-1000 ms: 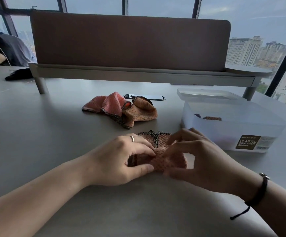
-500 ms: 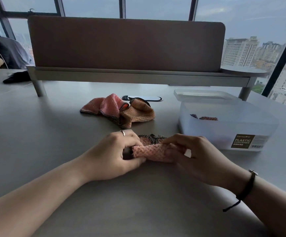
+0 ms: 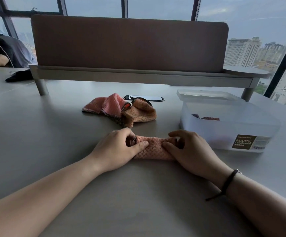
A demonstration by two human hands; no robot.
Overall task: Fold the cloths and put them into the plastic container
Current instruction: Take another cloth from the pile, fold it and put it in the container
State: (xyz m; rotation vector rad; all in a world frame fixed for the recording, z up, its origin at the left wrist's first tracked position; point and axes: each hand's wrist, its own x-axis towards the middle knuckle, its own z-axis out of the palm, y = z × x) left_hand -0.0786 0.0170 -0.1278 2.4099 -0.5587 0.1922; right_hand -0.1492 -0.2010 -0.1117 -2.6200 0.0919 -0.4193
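Note:
A pink waffle-textured cloth [image 3: 153, 148] lies folded into a narrow strip on the grey table in front of me. My left hand [image 3: 118, 149] pinches its left end, thumb on top. My right hand [image 3: 188, 151] grips its right end. Behind it lie two crumpled cloths, one pink [image 3: 107, 105] and one orange [image 3: 138, 113], touching each other. The translucent plastic container [image 3: 227, 132] stands open at the right, with folded cloth [image 3: 209, 118] showing inside.
The container's lid [image 3: 205, 95] lies behind it. A flat dark oval object [image 3: 144, 98] sits behind the crumpled cloths. A brown desk divider on legs [image 3: 130, 47] spans the back. Another person [image 3: 0, 50] sits far left, with a black item [image 3: 20, 76] on the table nearby.
The cloth's near part has been folded over, covering the dark-edged flap seen earlier. My hands have moved apart to the ends of the strip.

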